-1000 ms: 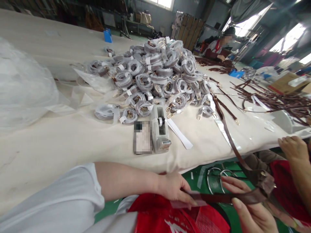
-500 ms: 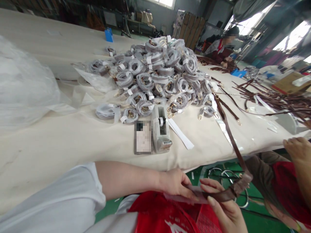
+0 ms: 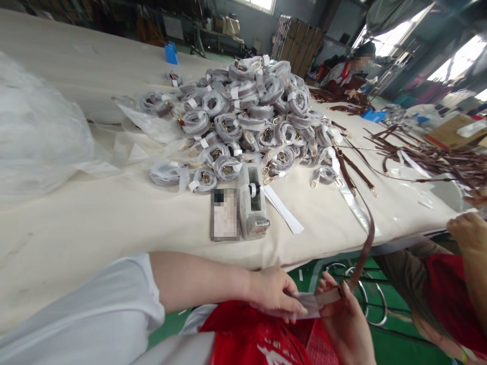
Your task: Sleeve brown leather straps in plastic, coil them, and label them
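My left hand (image 3: 274,292) and my right hand (image 3: 342,314) meet just below the table edge, over my red apron. Both pinch the end of a brown leather strap (image 3: 366,238) where a piece of clear film (image 3: 310,305) lies against it. The strap runs up from my fingers over the edge of the cream table (image 3: 95,223) toward a big pile of wrapped strap coils (image 3: 251,114). A tape dispenser (image 3: 251,203) and a phone (image 3: 224,214) lie on the table in front of me.
Crumpled clear plastic bags (image 3: 34,132) fill the left of the table. Loose brown straps (image 3: 429,157) lie at the right, where another person's hand (image 3: 466,230) rests. A seated person (image 3: 352,68) works far back. Metal rings (image 3: 367,296) stand on the green floor.
My right hand has slid leftward along the strap to meet my left hand. The strap's hanging loop is drawn up, so it now falls straight from the table edge.
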Tool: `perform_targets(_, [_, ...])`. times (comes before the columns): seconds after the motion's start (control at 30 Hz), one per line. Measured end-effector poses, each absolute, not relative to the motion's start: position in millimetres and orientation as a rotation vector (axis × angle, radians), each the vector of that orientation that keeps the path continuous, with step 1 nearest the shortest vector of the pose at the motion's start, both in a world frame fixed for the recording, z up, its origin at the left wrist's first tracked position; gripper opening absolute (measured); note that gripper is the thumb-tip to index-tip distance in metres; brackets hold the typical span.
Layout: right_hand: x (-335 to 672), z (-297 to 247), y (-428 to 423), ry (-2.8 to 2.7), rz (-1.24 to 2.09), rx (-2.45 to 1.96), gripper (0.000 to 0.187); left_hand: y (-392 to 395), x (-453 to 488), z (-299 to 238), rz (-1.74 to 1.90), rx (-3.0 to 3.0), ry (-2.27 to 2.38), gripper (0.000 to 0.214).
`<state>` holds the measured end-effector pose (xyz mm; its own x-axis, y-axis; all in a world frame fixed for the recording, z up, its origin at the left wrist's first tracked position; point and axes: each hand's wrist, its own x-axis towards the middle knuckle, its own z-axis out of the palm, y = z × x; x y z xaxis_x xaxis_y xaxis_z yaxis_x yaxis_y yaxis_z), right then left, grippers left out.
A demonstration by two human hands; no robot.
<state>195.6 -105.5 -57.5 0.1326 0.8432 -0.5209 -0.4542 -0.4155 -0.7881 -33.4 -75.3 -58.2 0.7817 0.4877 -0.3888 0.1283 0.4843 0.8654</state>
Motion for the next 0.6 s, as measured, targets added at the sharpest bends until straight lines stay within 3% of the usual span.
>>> perform_targets(0.17, [196.1, -42.9, -114.9, -0.646, 1.461, -1.284, 0.033, -76.2, -30.3, -62.2, 0.280, 0.935, 0.597, 0.053])
perform_targets(0.5, [190.9, -59.7, -110.9, -0.678, 1.644, -1.401, 0.045, -73.0, -34.5, -54.8, 0.309, 1.050, 0.616, 0.049])
perform_targets(0.6, [205.0, -53.8, -107.2, -0.611, 1.535, -1.380, 0.036, -75.4, -32.9, -61.5, 0.257, 1.079, 0.646, 0.046])
